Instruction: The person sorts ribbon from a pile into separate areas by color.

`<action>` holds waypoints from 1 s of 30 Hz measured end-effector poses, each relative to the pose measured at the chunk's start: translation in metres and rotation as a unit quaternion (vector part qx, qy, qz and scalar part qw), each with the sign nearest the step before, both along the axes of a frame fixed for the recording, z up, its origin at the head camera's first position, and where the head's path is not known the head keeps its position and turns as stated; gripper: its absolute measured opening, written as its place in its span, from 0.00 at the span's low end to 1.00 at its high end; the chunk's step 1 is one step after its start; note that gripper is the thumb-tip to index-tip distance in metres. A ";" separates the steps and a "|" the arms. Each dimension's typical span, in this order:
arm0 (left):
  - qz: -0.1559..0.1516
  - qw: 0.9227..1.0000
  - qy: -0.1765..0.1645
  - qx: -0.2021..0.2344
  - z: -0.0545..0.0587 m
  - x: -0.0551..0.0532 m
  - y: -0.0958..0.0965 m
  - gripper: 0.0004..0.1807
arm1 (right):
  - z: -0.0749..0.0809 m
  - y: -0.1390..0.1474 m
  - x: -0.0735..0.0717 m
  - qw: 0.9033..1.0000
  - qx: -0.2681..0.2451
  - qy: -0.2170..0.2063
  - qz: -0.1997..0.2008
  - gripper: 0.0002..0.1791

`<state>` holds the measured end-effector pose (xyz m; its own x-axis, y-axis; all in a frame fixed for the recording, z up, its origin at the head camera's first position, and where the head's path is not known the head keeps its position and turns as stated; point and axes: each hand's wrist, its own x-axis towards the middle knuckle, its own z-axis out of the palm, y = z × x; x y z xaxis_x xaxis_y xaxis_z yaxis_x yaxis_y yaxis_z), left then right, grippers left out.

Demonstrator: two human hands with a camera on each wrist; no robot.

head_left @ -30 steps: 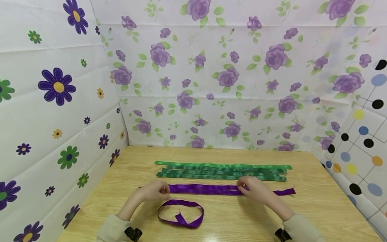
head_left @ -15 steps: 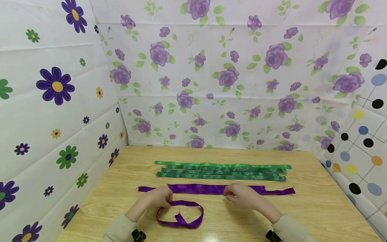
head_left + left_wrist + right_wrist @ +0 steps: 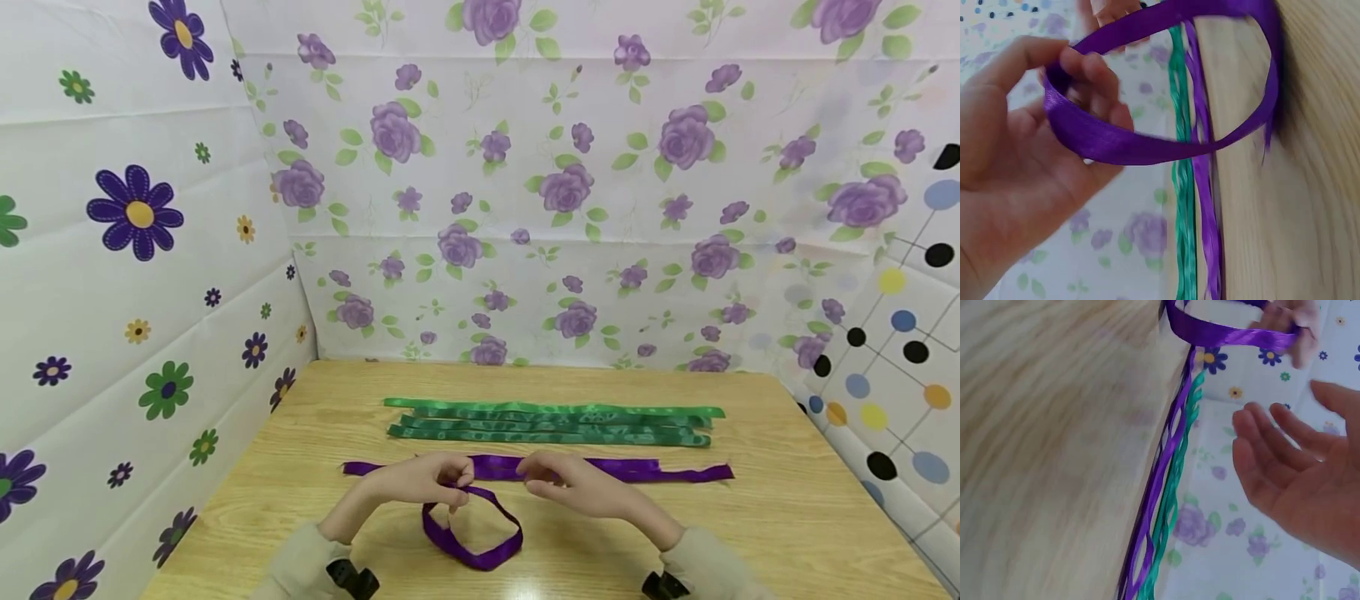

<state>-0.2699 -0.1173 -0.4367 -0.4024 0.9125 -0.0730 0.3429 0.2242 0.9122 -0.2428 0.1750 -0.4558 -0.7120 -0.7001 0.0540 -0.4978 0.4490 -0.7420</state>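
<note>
My left hand [image 3: 415,480] pinches a looped purple ribbon [image 3: 482,561] at its upper left edge. In the left wrist view the ribbon [image 3: 1116,147] passes between thumb and fingers, and its loop hangs open to the right. My right hand [image 3: 581,485] is just right of the loop, its fingers loosely bent with nothing between them; in the right wrist view the palm [image 3: 1310,481] faces the camera. Behind both hands, several purple ribbons [image 3: 630,470] lie flat in a row across the table, partly hidden by the hands.
Farther back, several green ribbons [image 3: 540,423] are laid side by side, parallel to the purple ones. The wooden table [image 3: 787,500] ends at a flowered cloth [image 3: 517,192] at the back, with more patterned cloth on the left and right.
My left hand has moved right from the flat purple ribbons, taken hold of the looped ribbon and shifted it slightly right. My right hand has moved left, off the flat ribbons, towards the loop.
</note>
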 end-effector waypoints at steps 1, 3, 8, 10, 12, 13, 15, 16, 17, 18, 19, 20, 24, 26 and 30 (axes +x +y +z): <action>-0.005 1.000 -0.008 0.012 0.002 0.001 0.003 0.14 | 0.000 -0.002 0.001 1.000 -0.012 -0.014 0.009 0.16; -0.014 0.999 -0.023 0.033 0.006 0.002 0.009 0.13 | 0.001 -0.006 0.002 0.998 -0.028 -0.049 0.025 0.18; -0.052 0.992 -0.076 0.084 0.014 0.006 0.022 0.11 | 0.005 -0.014 0.005 0.992 -0.049 -0.101 0.063 0.19; -0.070 0.988 -0.092 0.099 0.016 0.007 0.027 0.11 | 0.007 -0.015 0.005 0.988 -0.066 -0.122 0.073 0.18; -0.082 0.986 -0.099 0.105 0.018 0.008 0.030 0.12 | 0.010 -0.015 0.006 0.982 -0.087 -0.147 0.081 0.17; -0.085 0.986 -0.100 0.106 0.019 0.008 0.031 0.12 | 0.011 -0.014 0.006 0.978 -0.099 -0.161 0.084 0.16; -0.085 0.986 -0.103 0.103 0.021 0.007 0.032 0.14 | 0.013 -0.013 0.006 0.970 -0.125 -0.187 0.091 0.15; -0.081 0.986 -0.104 0.100 0.022 0.007 0.032 0.15 | 0.014 -0.012 0.007 0.967 -0.135 -0.196 0.093 0.15; -0.076 0.987 -0.101 0.097 0.023 0.007 0.031 0.15 | 0.015 -0.011 0.006 0.964 -0.140 -0.206 0.091 0.15; -0.069 0.988 -0.100 0.097 0.024 0.006 0.031 0.16 | 0.016 -0.010 0.006 0.963 -0.143 -0.209 0.089 0.15; -0.061 0.989 -0.097 0.090 0.025 0.005 0.030 0.16 | 0.016 -0.008 0.006 0.963 -0.142 -0.212 0.083 0.15; -0.053 0.991 -0.093 0.085 0.025 0.005 0.028 0.16 | 0.017 -0.006 0.006 0.964 -0.139 -0.214 0.075 0.15; -0.019 0.995 -0.073 0.062 0.025 0.002 0.022 0.17 | 0.018 0.005 0.005 0.964 -0.125 -0.226 0.058 0.17; 0.001 0.997 -0.056 0.049 0.024 0.001 0.018 0.16 | 0.017 0.012 0.005 0.961 -0.131 -0.233 0.074 0.17; 0.022 0.999 -0.022 0.031 0.019 -0.002 0.011 0.12 | 0.013 0.028 0.004 0.945 -0.160 -0.248 0.143 0.14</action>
